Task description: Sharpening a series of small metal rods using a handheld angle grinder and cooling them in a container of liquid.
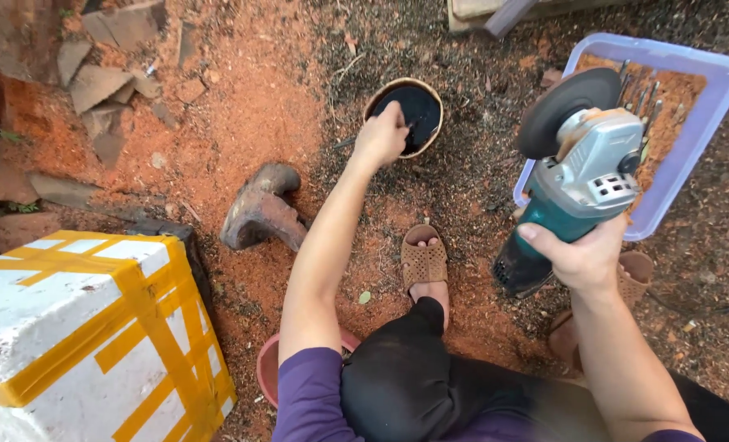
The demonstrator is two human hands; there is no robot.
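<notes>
- The place is outdoors: bare ground (pixel 242 106) covered in reddish-orange sawdust, with darker soil and debris toward the right.
- Broken flat stones (pixel 94 82) lie at the upper left, and a carved brown wooden piece (pixel 260 214) lies on the sawdust near the middle.
- At the lower left stands a white foam box (pixel 70 344) strapped with yellow tape.
- A pale purple plastic tray (pixel 712 106) at the upper right holds sawdust and some thin metal tools.
- The left hand (pixel 381 135) reaches forward over a small round bowl (pixel 405 115) with a dark inside; its fingers are curled in a tight grip around a thin stick-like tool whose tip is at the bowl.
- The right hand (pixel 581 258) has a full closed grip around the teal body of an angle grinder (pixel 585 164), held up in front of the tray, its dark disc pointing away.
- A foot in a brown sandal (pixel 424 262) rests on the ground between the arms.
</notes>
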